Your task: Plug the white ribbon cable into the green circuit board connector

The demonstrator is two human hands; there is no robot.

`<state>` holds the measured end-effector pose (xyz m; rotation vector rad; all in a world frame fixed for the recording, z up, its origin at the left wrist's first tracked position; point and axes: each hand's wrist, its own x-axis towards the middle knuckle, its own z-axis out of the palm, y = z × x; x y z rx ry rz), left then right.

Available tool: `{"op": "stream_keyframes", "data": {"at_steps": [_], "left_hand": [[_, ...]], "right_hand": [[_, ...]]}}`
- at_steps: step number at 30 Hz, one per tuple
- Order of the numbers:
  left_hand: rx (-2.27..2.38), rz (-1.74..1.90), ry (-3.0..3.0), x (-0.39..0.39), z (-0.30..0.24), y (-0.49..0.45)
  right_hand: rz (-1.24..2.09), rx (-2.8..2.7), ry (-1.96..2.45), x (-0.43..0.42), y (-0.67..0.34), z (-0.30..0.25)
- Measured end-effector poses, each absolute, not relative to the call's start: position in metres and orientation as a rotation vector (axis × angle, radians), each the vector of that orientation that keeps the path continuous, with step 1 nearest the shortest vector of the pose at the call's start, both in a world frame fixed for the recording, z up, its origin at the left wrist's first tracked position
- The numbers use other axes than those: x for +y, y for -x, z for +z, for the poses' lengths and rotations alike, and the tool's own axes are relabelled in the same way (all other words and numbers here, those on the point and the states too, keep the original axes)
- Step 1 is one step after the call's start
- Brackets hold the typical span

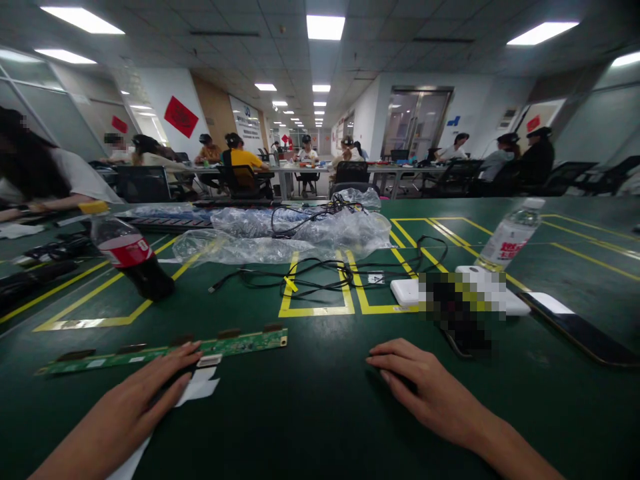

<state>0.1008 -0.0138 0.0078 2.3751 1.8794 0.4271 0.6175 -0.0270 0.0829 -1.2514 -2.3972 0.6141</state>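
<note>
Clock centred on the bare green table (320, 400) between the hands, 12 straight ahead. At 10 o'clock, a cola bottle (133, 257), yellow-capped, part full. At 9, the left hand (143, 397): fingers stretched out over a long green circuit board (155, 354), thumb spread apart, grip loose. Board lies crosswise, both ends showing past the hand. White strip (200, 388) sticks out beside the thumb, runs beneath the hand. At 12, crumpled clear plastic wrap (280, 237); nearer, black cables (305, 277) tangled across yellow tape lines. At 3, the right hand (417, 383) on the table, fingers slightly bent, released. At 2, a white box (405, 292) next to a blurred dark item; beyond, a clear bottle (513, 237). Near 3, far out, a dark phone (587, 333).
</note>
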Motion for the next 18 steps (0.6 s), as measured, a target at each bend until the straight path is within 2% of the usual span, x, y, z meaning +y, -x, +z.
{"op": "stream_keyframes", "data": {"at_steps": [5, 18], "left_hand": [[2.0, 0.411, -2.25, -0.002, 0.008, -0.059], [2.116, 0.206, -2.267, -0.002, -0.004, -0.059]], "right_hand": [[0.622, -2.39, 1.248, -0.028, -0.618, 0.082], [0.627, -2.396, 1.257, -0.026, -0.616, 0.082]]}}
